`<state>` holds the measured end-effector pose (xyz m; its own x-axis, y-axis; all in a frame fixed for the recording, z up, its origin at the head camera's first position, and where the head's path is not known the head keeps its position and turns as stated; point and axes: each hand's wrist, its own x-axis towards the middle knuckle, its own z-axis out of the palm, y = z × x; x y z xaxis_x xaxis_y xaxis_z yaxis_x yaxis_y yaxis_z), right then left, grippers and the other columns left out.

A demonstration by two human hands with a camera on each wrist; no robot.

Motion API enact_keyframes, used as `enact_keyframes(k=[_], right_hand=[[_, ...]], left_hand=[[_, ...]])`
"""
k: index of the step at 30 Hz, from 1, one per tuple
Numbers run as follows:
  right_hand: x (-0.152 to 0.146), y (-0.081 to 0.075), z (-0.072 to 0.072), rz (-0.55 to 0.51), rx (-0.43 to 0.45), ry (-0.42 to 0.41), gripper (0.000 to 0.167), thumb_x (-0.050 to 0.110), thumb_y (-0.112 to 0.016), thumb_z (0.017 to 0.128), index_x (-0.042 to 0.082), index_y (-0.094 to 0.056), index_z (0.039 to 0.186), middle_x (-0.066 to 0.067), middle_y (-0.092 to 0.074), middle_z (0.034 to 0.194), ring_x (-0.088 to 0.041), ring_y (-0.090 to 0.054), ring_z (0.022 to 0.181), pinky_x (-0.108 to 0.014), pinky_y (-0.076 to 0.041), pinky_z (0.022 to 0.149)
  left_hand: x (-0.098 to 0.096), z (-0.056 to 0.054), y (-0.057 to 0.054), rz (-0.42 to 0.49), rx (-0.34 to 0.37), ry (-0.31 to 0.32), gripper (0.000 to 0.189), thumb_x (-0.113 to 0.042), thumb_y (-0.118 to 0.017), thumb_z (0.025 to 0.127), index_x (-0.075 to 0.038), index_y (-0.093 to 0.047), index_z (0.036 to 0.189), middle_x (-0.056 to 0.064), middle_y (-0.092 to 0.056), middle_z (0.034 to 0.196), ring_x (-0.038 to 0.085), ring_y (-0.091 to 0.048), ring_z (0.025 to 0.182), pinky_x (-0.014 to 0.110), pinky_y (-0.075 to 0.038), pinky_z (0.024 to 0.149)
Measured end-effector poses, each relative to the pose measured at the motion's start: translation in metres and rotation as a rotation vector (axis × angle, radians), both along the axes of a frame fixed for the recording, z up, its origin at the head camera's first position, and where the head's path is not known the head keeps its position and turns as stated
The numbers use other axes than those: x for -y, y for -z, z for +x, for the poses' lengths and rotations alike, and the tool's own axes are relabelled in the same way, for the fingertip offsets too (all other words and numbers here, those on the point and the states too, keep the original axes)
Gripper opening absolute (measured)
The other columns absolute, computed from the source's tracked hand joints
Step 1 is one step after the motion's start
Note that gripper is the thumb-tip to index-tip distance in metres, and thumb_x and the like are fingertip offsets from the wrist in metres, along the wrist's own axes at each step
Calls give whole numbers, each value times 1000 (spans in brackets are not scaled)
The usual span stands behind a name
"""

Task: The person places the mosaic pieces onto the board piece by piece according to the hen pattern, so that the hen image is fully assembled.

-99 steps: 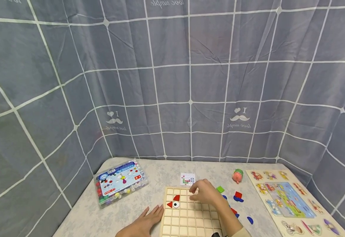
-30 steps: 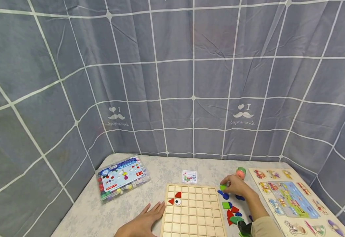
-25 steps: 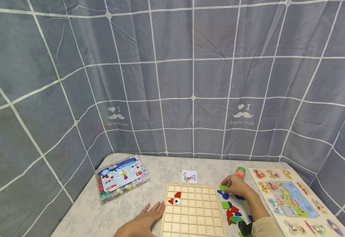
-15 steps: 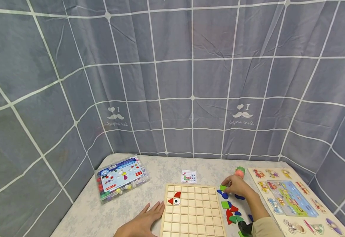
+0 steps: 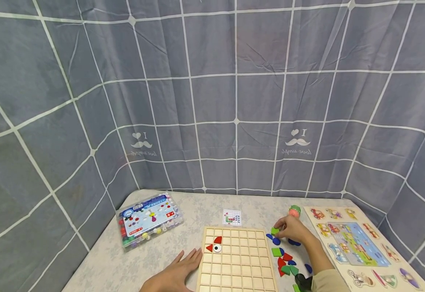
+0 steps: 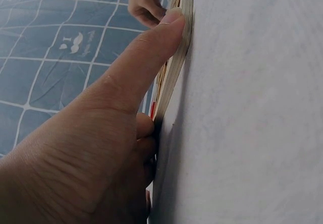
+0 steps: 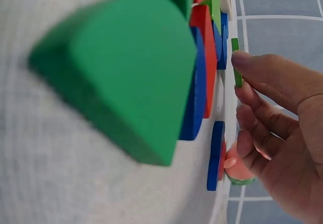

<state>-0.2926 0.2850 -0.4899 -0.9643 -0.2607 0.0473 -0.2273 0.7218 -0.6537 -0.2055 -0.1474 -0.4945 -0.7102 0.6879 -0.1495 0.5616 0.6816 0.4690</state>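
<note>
"Head view: where is the green tile (image 5: 275,231)?"
"Right of the board (image 5: 246,259), pinched by the right hand (image 5: 293,228)."
"Left wrist?"
"Board's edge touched by the left hand (image 6: 101,125), outstretched."
"Right wrist?"
"Tile seemingly light, stiff; best gripped by its edges."

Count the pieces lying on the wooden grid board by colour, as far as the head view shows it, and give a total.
Red: 2 (a rounded wedge and a triangle)
White with a black dot: 1 (a round piece)
Total: 3
</note>
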Motion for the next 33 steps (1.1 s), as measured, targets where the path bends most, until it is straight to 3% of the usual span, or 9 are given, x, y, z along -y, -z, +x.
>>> enact_keyframes(k=[13, 23, 33], right_hand=[[11, -11, 9, 18, -34, 21, 23, 14, -82, 73, 3, -74, 92, 1, -66, 78, -7, -50, 64, -20, -45, 54], [20, -12, 15, 20, -107, -25, 19, 12, -80, 73, 4, -75, 89, 3, -66, 74, 0, -48, 57, -19, -43, 50], [32, -15, 24, 24, -84, -9, 20, 13, -82, 72, 4, -74, 89, 2, -66, 76, -5, -50, 62, -19, -44, 51]], left_hand=[[1, -1, 2, -2, 2, -7, 109, -68, -65, 79, -5, -20, 155, 11, -21, 163, 29, -19, 151, 60, -14, 120], [1, 0, 2, -3, -6, -2, 109, -68, -65, 79, -4, -19, 155, 12, -21, 163, 30, -19, 151, 60, -15, 119], [1, -2, 5, 3, -11, 8, 109, -68, -64, 80, -4, -19, 155, 12, -21, 163, 30, -19, 151, 61, -15, 119]])
